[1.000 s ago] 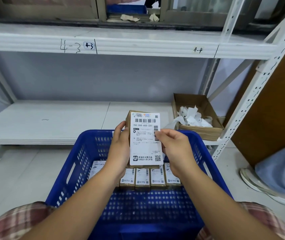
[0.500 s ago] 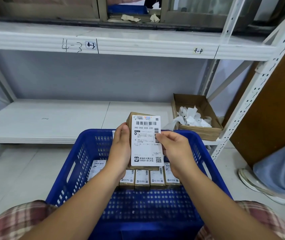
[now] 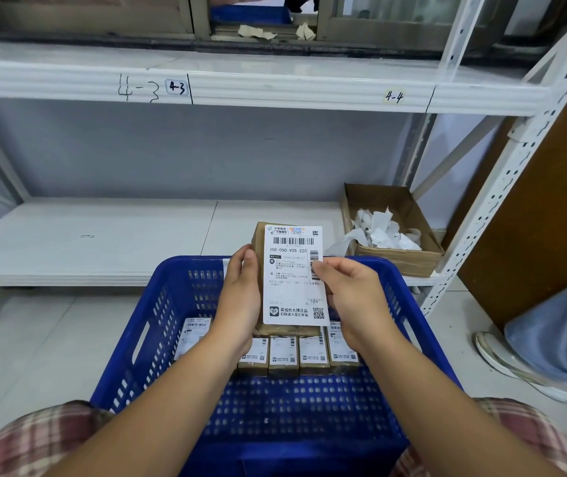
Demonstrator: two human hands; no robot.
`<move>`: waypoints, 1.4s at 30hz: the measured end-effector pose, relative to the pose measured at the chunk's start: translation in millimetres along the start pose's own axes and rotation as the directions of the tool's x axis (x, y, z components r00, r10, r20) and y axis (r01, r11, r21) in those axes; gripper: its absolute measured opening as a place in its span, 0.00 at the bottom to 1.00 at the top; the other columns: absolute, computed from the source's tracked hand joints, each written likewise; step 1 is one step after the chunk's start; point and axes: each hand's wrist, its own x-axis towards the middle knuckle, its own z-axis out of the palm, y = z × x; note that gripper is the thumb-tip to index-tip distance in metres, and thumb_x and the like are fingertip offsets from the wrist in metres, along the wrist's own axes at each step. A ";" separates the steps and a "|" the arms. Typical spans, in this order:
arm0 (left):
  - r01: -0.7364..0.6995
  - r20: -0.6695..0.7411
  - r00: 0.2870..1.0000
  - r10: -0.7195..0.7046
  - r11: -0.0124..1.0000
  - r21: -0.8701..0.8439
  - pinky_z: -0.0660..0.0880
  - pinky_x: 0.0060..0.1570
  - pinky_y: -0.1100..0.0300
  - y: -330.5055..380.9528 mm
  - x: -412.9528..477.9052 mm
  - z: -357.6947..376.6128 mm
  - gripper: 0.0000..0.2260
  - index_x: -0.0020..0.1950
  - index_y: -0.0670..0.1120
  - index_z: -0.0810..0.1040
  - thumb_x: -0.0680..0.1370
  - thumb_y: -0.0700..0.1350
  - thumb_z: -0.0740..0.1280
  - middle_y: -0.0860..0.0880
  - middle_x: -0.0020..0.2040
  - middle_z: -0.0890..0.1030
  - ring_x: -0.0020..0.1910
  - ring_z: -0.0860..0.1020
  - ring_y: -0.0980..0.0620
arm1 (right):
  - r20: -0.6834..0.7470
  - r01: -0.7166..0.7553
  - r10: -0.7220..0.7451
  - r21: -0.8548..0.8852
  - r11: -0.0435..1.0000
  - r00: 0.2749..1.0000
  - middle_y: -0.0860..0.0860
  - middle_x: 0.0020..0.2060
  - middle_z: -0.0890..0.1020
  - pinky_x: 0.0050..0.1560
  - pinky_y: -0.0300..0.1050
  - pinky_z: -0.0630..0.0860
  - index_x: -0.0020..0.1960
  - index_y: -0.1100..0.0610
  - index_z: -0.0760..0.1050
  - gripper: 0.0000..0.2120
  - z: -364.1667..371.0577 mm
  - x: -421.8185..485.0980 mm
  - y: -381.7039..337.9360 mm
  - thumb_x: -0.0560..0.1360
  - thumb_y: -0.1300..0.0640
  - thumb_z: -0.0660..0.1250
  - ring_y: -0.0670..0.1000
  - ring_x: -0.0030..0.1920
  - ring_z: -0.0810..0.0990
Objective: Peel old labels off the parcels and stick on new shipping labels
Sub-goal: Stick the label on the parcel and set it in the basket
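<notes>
One brown parcel point(image 3: 258, 237) is held upright above the blue basket point(image 3: 185, 266), with one white shipping label point(image 3: 292, 280) across its face, the label's right edge reaching past the box. The left hand point(image 3: 240, 297) has its grip clamped on the parcel's left side, thumb on the front. The right hand point(image 3: 350, 297) pinches the label's right edge. Five more labelled parcels point(image 3: 283, 354) show in the basket below – four in a row, one apart at the left. One open cardboard box point(image 3: 399, 259) of white paper scraps point(image 3: 378, 230) sits on the lower shelf point(image 3: 103, 242), right of the basket
</notes>
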 end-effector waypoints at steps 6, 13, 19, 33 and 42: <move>0.004 -0.005 1.000 -0.004 1.000 0.013 0.74 0.27 0.68 -1.1 -0.2 0.4 0.17 0.70 0.55 0.67 0.82 0.55 0.52 0.53 0.53 0.81 0.46 0.80 0.57 | 0.005 0.000 0.000 -0.002 1.000 1.000 0.52 0.43 0.87 0.50 0.54 0.82 0.47 0.55 0.81 0.06 -0.9 -0.6 0.3 0.79 0.60 0.66 0.54 0.47 0.86; -0.022 -0.002 1.000 0.022 0.999 0.033 0.76 0.31 0.65 -0.9 -1.2 0.9 0.16 0.69 0.56 0.66 0.83 0.54 0.51 0.55 0.51 0.80 0.43 0.79 0.60 | 0.005 -0.002 0.002 -0.015 1.000 1.000 0.51 0.42 0.87 0.50 0.54 0.83 0.47 0.56 0.82 0.06 -1.2 -0.8 1.3 0.79 0.60 0.66 0.53 0.46 0.86; -0.053 0.015 0.999 0.052 0.997 0.064 0.74 0.31 0.68 -0.8 -4.5 1.6 0.16 0.70 0.56 0.64 0.83 0.54 0.51 0.60 0.47 0.77 0.42 0.78 0.63 | 0.002 -0.005 0.005 -0.034 0.999 1.000 0.50 0.42 0.87 0.51 0.55 0.82 0.46 0.55 0.82 0.06 -1.5 0.0 2.3 0.79 0.60 0.66 0.52 0.45 0.86; -0.031 -0.021 0.999 0.032 0.996 0.078 0.74 0.35 0.62 -6.7 -1.9 5.4 0.15 0.69 0.55 0.63 0.84 0.52 0.50 0.56 0.49 0.78 0.43 0.77 0.59 | -0.014 -0.036 0.036 -0.026 0.999 0.999 0.52 0.44 0.87 0.53 0.57 0.82 0.50 0.57 0.81 0.05 -0.6 3.5 3.3 0.79 0.61 0.66 0.53 0.47 0.86; -0.042 -0.024 0.999 0.044 0.997 0.061 0.74 0.39 0.59 -9.2 -1.1 6.9 0.12 0.66 0.56 0.64 0.84 0.52 0.50 0.56 0.49 0.78 0.46 0.77 0.58 | -0.032 -0.044 0.043 -0.008 0.999 0.999 0.51 0.42 0.87 0.51 0.56 0.82 0.45 0.55 0.81 0.06 -0.6 5.5 5.7 0.78 0.61 0.67 0.53 0.46 0.86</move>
